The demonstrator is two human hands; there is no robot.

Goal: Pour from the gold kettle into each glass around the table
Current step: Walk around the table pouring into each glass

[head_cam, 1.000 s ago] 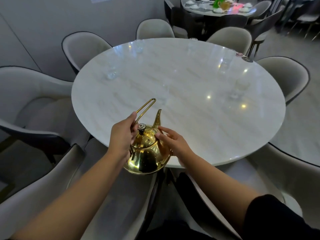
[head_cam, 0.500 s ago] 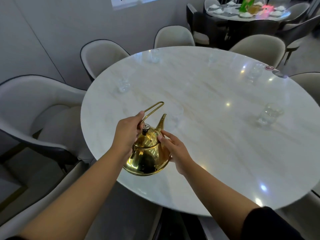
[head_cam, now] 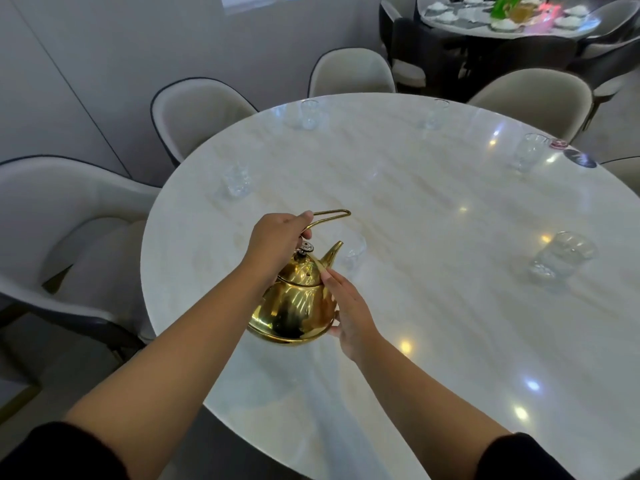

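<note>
Two hands on shiny gold metal kettle (head_cam: 294,306) | left hand (head_cam: 277,242) closed round its wire handle | right hand (head_cam: 346,306) flat, open against its belly | kettle above round white marble table (head_cam: 433,323) near edge, spout beside clear glass (head_cam: 355,249)

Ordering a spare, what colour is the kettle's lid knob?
Dark knob with a silvery rim, head view.

- The round pale marble table (head_cam: 433,237) fills the middle, with upholstered shell chairs (head_cam: 204,112) ringing its rim from 9 to 2 o'clock
- Clear glasses sit near the rim: 10 o'clock (head_cam: 237,180), 11 o'clock (head_cam: 309,114), 12 o'clock (head_cam: 434,114), 2 o'clock (head_cam: 528,152), 3 o'clock (head_cam: 562,256)
- One more clear glass (head_cam: 353,249) stands inward, at the spout of the gold metal kettle (head_cam: 294,306), held above the table's 8 o'clock side
- A second laid table (head_cam: 502,19) stands beyond, at 1 o'clock
</note>
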